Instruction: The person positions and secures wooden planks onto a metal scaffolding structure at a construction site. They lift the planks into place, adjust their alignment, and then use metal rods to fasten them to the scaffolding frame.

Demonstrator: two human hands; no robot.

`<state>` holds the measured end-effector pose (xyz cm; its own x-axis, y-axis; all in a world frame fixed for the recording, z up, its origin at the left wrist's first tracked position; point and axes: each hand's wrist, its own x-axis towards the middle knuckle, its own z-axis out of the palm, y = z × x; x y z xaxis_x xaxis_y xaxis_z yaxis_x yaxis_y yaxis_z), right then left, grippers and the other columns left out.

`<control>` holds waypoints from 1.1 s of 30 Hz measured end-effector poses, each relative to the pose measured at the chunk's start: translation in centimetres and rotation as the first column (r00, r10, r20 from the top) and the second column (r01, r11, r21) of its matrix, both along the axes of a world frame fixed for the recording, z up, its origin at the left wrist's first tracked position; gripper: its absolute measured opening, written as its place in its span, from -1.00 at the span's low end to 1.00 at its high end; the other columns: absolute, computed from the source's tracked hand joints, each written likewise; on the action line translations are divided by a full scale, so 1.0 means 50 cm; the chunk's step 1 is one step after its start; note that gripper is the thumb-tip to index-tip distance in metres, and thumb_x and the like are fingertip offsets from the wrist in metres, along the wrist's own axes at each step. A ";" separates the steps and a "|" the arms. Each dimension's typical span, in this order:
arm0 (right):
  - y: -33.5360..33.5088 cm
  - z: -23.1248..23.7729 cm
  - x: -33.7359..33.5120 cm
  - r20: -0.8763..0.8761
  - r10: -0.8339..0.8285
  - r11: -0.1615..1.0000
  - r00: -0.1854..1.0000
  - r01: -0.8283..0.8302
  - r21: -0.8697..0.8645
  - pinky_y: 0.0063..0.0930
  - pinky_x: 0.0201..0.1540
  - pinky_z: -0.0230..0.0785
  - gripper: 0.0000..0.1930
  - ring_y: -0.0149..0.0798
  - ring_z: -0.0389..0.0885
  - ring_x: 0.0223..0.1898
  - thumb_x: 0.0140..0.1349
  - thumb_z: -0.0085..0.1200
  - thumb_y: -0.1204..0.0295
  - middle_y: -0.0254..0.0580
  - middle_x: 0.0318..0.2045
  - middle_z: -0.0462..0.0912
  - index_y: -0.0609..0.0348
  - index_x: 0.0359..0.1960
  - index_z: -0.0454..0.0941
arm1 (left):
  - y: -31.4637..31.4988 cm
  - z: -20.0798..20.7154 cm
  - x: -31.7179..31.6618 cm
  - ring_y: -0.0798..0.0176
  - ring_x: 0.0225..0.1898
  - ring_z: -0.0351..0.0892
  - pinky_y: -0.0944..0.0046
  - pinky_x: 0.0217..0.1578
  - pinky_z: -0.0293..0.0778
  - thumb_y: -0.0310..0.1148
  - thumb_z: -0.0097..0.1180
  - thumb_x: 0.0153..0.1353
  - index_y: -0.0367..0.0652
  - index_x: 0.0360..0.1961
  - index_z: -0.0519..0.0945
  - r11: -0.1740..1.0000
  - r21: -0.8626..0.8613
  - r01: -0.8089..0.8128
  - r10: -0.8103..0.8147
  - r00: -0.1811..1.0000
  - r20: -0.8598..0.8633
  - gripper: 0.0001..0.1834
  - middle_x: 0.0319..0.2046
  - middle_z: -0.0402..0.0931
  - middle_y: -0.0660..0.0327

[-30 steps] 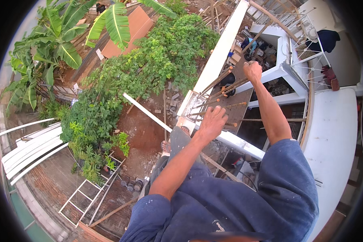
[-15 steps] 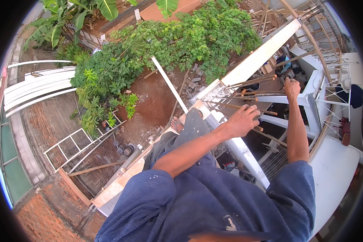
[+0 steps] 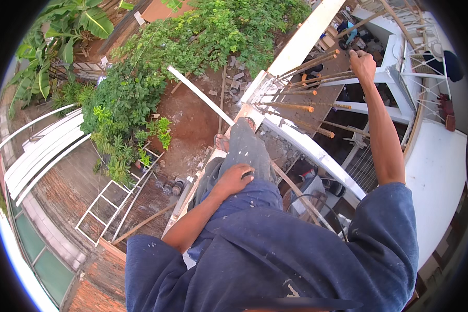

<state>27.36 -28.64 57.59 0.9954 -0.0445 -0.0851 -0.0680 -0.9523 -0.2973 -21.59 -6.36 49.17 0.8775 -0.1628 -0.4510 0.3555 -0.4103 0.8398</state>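
My left hand (image 3: 235,180) lies on my grey trouser leg (image 3: 247,148), its fingers curled around a small dark thing (image 3: 248,175) whose kind I cannot make out. Out to the right, my right hand (image 3: 363,66) is raised on a stretched arm with its fingers closed; what they hold, if anything, is hidden. Several rusty steel reinforcing bars (image 3: 288,107) stick out from the end of a pale beam (image 3: 309,39). One thin bar (image 3: 327,79) runs up to my right wrist, and I cannot tell whether they touch.
My bare feet (image 3: 222,142) stand high up on a narrow ledge (image 3: 248,112). A white beam (image 3: 317,153) slopes down rightward over a deep drop. Leafy shrubs (image 3: 192,44) and a white metal frame (image 3: 105,205) lie below left. A white panel (image 3: 437,174) is at right.
My left hand has drawn back from beside the bars to my thigh. My right hand has shifted up and slightly left in the picture. The view has turned, and surroundings moved left.
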 end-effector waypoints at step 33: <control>0.044 0.037 -0.090 -0.142 -0.119 0.960 0.983 0.151 0.237 -0.09 -0.05 0.44 -0.69 0.17 0.64 -0.17 0.13 0.02 0.23 0.18 -0.30 0.67 0.13 -0.23 0.69 | -0.070 0.225 0.594 0.55 -0.68 0.18 0.43 -0.62 0.07 -0.01 0.11 0.27 -0.23 -0.42 0.67 0.865 -0.336 -0.372 0.372 0.926 -0.069 -0.56 -0.78 0.28 0.40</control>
<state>22.88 -26.46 59.43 0.9622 -0.1399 -0.2337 -0.2426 -0.8303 -0.5017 8.13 -9.88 60.44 0.9025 0.0332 -0.4294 0.4270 0.0602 0.9022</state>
